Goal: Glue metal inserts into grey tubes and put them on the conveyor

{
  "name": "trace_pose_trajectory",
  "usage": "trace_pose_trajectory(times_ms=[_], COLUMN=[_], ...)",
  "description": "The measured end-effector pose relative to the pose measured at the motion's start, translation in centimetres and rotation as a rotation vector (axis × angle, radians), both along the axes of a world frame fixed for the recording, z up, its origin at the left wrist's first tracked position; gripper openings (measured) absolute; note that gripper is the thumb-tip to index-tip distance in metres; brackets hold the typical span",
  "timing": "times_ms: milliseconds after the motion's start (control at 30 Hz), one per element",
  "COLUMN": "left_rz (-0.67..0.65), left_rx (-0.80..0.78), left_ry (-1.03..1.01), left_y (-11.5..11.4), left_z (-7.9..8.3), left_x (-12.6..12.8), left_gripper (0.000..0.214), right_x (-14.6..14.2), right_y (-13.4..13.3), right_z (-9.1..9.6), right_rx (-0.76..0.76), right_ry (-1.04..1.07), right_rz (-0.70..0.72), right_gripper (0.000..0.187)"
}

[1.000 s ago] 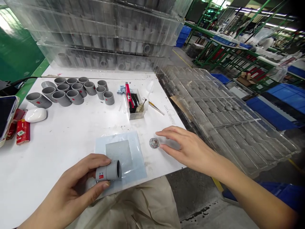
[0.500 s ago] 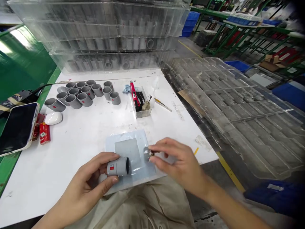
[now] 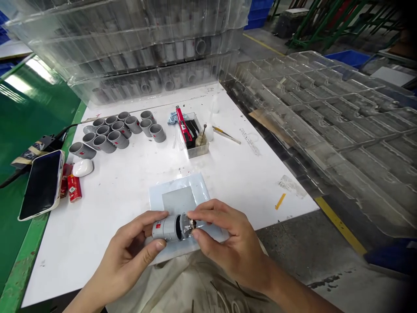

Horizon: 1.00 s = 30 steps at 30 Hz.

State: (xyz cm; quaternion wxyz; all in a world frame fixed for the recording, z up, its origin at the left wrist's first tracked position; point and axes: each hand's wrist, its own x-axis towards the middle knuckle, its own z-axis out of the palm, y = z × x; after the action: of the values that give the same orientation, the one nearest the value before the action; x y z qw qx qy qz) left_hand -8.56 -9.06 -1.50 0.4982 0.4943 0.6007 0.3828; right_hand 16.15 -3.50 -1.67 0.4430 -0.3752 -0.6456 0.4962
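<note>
Near, a matt grey plastic coupling (image 3: 166,229) meets a bright metal fitting (image 3: 189,225); far, glossy clear plastic trays (image 3: 130,52) stand behind the smooth white tabletop (image 3: 247,187)

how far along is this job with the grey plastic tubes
Looks done: the stacked clear plastic trays hold rows of grey tubes. In hand: the left hand grips a grey plastic tube with a red label, while the right hand holds a small round metal part at its open end. Left: a cluster of loose grey tubes stands on the white table.
</note>
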Motion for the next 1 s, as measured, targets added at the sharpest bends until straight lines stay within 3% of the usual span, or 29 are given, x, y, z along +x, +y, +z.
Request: trace_pose_trajectory(times_ms=[233, 1000], left_rz=[-0.169, -0.189], left_rx=[0.104, 0.145], left_ry=[0.001, 0.008], left_y=[0.50, 0.70], left_z=[-0.32, -0.17], left_x=[-0.80, -0.81], left_gripper=[0.038, 0.039], right_x=[-0.20, -0.13], right_y=[-0.24, -0.18], right_z=[-0.29, 0.05], right_rx=[0.035, 0.019], right_ry=[-0.020, -0.034], right_rz=[0.021, 0.057], right_gripper=[0.029, 0.029])
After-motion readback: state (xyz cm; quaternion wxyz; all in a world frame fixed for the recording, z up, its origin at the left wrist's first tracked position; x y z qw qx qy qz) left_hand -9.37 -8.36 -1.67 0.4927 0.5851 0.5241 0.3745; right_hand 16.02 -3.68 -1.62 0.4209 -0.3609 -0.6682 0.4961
